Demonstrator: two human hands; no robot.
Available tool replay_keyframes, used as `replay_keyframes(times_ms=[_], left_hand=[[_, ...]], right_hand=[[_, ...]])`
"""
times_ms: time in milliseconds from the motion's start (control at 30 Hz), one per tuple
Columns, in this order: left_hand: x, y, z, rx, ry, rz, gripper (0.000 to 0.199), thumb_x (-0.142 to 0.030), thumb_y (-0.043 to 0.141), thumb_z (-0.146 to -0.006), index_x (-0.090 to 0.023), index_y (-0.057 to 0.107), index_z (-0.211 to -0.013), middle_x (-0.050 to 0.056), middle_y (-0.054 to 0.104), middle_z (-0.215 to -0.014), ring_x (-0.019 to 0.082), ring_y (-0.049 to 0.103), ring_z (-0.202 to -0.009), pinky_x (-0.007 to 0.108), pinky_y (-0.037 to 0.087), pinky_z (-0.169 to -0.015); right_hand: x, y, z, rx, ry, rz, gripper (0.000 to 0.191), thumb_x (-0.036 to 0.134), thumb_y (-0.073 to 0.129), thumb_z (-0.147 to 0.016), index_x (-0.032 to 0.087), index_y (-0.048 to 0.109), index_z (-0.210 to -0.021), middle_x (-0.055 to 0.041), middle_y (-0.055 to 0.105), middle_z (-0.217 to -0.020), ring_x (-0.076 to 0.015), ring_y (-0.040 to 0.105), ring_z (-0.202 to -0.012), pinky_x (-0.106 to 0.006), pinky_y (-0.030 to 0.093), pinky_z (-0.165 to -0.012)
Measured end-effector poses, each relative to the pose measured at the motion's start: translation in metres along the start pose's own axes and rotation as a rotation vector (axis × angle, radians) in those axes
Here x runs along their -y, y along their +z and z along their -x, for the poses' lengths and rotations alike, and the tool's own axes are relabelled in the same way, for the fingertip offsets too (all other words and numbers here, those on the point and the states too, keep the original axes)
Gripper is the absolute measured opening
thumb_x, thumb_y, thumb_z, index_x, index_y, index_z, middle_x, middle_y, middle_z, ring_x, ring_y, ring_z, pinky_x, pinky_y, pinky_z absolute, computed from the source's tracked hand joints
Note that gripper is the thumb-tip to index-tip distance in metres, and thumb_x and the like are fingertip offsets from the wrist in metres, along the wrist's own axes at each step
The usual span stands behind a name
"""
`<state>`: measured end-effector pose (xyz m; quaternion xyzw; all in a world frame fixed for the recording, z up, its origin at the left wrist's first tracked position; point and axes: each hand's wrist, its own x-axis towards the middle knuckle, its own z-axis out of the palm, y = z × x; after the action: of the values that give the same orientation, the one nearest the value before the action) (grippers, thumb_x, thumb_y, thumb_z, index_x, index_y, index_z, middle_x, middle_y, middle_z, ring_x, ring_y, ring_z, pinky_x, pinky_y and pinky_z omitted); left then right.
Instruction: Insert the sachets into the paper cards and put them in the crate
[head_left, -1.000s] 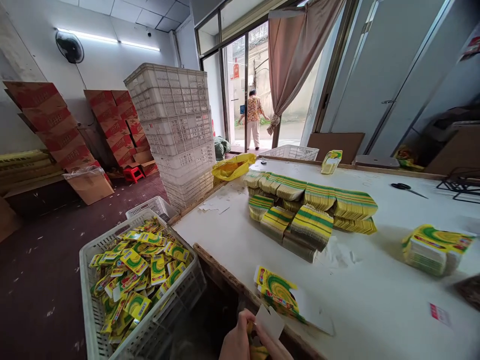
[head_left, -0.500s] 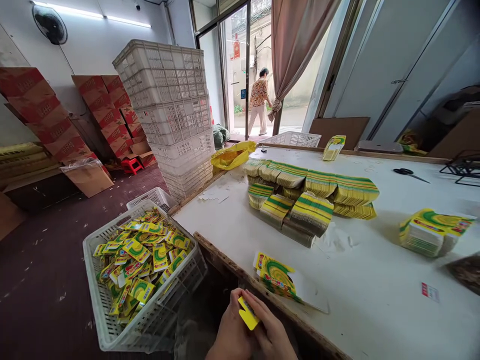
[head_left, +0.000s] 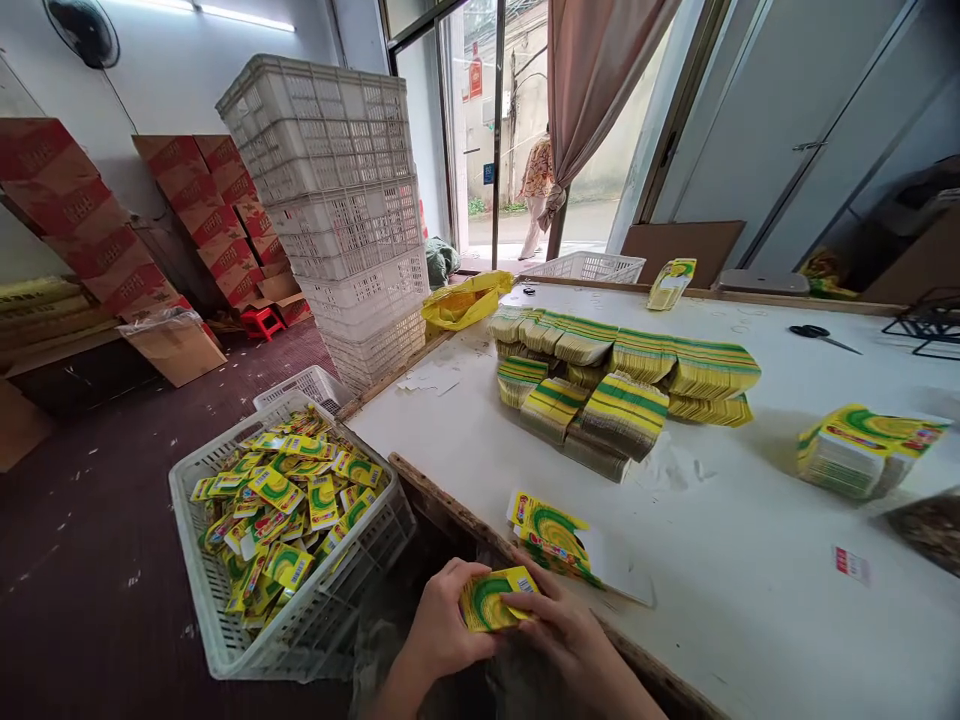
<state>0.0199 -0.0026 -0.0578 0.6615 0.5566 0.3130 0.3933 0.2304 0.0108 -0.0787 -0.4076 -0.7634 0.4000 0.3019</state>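
Between my two hands is a small yellow and green box (head_left: 487, 600), held over the table's front edge. My left hand (head_left: 441, 622) is wrapped round its left end, and my right hand (head_left: 564, 628) grips its right end. Just beyond them a flat yellow and green carton (head_left: 551, 535) lies on the white table (head_left: 742, 560). To the left stands a white plastic basket (head_left: 187, 560) heaped with small yellow packets (head_left: 289, 500). Rows of stacked yellow and green cartons (head_left: 622, 400) stand at the middle of the table.
Tall stacked white crates (head_left: 337, 200) rise behind the basket. A yellow bag (head_left: 466, 300) lies at the table's far left corner. Scissors (head_left: 817, 335) and a carton bundle (head_left: 862, 450) are on the right. A person (head_left: 537, 185) walks outside the doorway.
The small box has turned from end-on to show its broad green-patterned face, and my hands have moved apart around it. The person outside has moved right, partly behind the curtain.
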Motion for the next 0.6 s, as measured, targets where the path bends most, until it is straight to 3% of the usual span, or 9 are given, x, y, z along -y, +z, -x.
replay_keyframes(times_ms=[100,300,400,533,600], left_hand=[[-0.001,-0.002,-0.003,0.032,0.019,-0.008,0.061,-0.021,0.085,-0.047,-0.02,0.067,-0.105,0.003,0.065,-0.096,0.021,0.062,-0.086,0.03,0.048,-0.076],[-0.012,-0.011,-0.008,0.045,0.044,-0.083,0.056,-0.022,0.082,-0.051,-0.019,0.067,-0.105,0.004,0.064,-0.095,0.021,0.062,-0.087,0.031,0.047,-0.076],[-0.015,-0.01,-0.007,0.078,0.054,-0.087,0.057,-0.024,0.082,-0.053,-0.02,0.066,-0.107,0.004,0.064,-0.096,0.022,0.061,-0.088,0.031,0.048,-0.078],[-0.014,-0.004,-0.008,0.048,0.06,-0.097,0.051,-0.023,0.079,-0.056,-0.022,0.066,-0.106,0.004,0.064,-0.096,0.022,0.061,-0.087,0.032,0.049,-0.077],[-0.008,-0.016,-0.011,0.014,0.063,-0.081,0.048,-0.025,0.078,-0.061,-0.023,0.066,-0.107,0.005,0.065,-0.099,0.023,0.062,-0.089,0.033,0.05,-0.079]], right_hand=[[0.004,-0.01,0.0,0.091,0.055,-0.038,0.034,0.051,0.061,-0.088,0.03,0.074,-0.11,-0.0128,0.046,-0.146,-0.0334,0.046,-0.132,-0.048,0.043,-0.104],[0.007,-0.004,-0.002,-0.033,0.117,-0.143,0.04,0.057,0.064,-0.083,0.024,0.077,-0.103,-0.0161,0.048,-0.144,-0.0365,0.046,-0.131,-0.051,0.04,-0.106],[0.009,-0.002,-0.003,-0.036,0.139,-0.241,0.041,0.053,0.066,-0.083,0.022,0.074,-0.108,-0.0166,0.052,-0.14,-0.0355,0.047,-0.13,-0.05,0.041,-0.105],[0.011,0.009,-0.004,-0.167,0.178,-0.222,0.047,0.042,0.068,-0.082,0.021,0.064,-0.124,-0.015,0.056,-0.135,-0.0331,0.048,-0.129,-0.052,0.038,-0.108],[0.012,0.013,-0.006,-0.222,0.178,-0.214,0.054,0.039,0.065,-0.083,0.02,0.055,-0.133,-0.0146,0.055,-0.137,-0.0311,0.052,-0.125,-0.05,0.041,-0.106]])
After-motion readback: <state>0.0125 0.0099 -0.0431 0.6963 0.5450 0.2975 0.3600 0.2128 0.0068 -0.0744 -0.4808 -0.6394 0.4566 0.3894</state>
